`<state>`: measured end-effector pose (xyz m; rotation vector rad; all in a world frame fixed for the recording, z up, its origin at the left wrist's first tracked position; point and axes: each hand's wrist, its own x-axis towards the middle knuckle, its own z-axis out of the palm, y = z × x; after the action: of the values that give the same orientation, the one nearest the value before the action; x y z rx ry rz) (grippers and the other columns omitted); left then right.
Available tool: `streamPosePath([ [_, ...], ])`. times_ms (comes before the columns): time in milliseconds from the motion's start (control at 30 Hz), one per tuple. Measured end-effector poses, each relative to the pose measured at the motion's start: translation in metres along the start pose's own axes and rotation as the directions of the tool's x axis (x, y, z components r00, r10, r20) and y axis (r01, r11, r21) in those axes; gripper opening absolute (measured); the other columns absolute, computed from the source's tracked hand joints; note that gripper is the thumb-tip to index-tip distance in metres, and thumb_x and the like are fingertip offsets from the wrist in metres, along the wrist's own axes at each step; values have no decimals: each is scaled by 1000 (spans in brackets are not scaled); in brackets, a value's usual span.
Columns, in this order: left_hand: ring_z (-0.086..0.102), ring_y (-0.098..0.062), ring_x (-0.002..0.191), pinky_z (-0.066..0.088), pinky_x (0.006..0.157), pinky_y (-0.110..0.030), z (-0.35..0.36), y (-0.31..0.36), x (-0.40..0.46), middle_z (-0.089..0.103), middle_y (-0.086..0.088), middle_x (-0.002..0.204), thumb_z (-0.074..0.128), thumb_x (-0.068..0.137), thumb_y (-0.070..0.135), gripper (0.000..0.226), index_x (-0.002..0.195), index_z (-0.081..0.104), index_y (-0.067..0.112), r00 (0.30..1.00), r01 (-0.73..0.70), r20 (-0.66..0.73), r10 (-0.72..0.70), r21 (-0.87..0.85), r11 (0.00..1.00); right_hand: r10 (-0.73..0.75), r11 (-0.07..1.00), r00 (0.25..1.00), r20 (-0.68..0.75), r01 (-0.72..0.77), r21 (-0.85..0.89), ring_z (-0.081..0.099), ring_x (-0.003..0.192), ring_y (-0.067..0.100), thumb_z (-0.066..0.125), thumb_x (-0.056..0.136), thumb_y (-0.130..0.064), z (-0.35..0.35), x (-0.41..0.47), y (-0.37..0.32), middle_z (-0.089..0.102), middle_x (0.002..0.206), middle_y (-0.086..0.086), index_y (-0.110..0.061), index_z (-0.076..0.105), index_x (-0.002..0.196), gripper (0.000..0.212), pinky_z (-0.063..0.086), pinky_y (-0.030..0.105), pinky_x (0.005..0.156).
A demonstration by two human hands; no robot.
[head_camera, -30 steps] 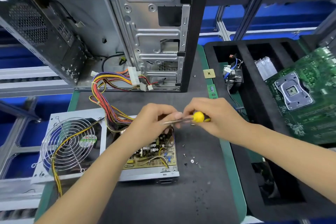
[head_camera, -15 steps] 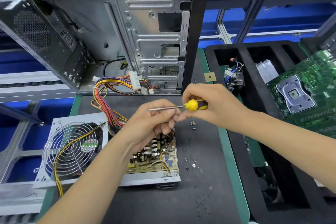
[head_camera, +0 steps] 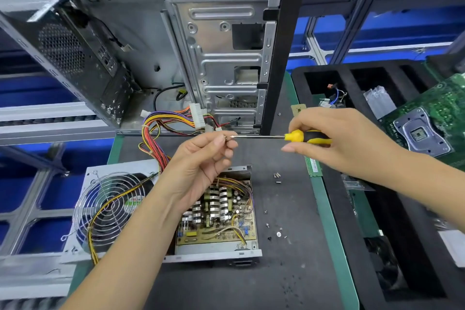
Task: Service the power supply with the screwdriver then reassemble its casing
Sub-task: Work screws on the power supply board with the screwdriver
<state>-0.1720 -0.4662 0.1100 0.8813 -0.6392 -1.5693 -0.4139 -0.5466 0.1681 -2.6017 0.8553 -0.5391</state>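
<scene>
- Power supply (head_camera: 216,211): casing open, circuit board exposed, lying flat on the dark mat (head_camera: 289,272) at about 6 o'clock from both hands and well below them
- Its fan cover (head_camera: 110,206) lies at 9 o'clock of the open box, just beside it, still tied to it by yellow and black wires
- Screwdriver (head_camera: 297,136): long axis runs almost level, 3 to 9 o'clock; yellow and black handle at the 3 o'clock end, tip at the 9 o'clock end
- Right hand (head_camera: 342,143): fingers curled round the handle, gripping it
- Left hand (head_camera: 201,158): palm up, thumb and fingertips pinching a small screw (head_camera: 225,137) at the driver tip; tip and screw touching or nearly so, cannot tell which
- Judgement: the screw is being seated on the tip; the left hand is nearer the board, so the driver must swing tip-down toward 6 o'clock to reach it
- Wire bundle (head_camera: 161,133) runs from the supply toward 12 o'clock, into the open computer case (head_camera: 221,40)
- Loose screws (head_camera: 276,177) on the mat at 3 o'clock of the supply, more near its 4 o'clock corner
- Black foam tray (head_camera: 352,209) at 3 o'clock: far compartments hold a small wired part (head_camera: 332,98) and a clear plastic piece (head_camera: 377,100); a green motherboard (head_camera: 432,118) rests across it; the near compartment is too dark to read
</scene>
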Motion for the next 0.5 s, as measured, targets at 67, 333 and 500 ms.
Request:
streamPosePath([
  [67,65,-5,65,54,60,-15,0,0,0,72,-2,79,72,74,20,19,89,79,11,1000,-5,-23,5,15,1000,6,1000,1000,-5,-6,-25,53,68,6,55,83,-50,-1,1,-4,53,74,-14,-18,58,84,32,51,28,57],
  [333,66,-5,66,54,62,-15,1,-4,-1,73,-1,80,63,82,15,19,90,80,12,995,-24,-97,32,81,996,45,997,999,2,-44,-62,50,63,13,49,82,-55,4,-3,-12,52,72,-12,-17,57,84,39,46,32,56],
  [500,66,-5,66,54,63,-14,4,-8,0,74,-2,80,64,81,15,18,89,79,11,985,-77,-148,89,89,993,97,995,995,23,-97,12,49,64,8,54,83,-53,9,-4,-15,50,68,-13,-18,57,83,35,41,23,56],
])
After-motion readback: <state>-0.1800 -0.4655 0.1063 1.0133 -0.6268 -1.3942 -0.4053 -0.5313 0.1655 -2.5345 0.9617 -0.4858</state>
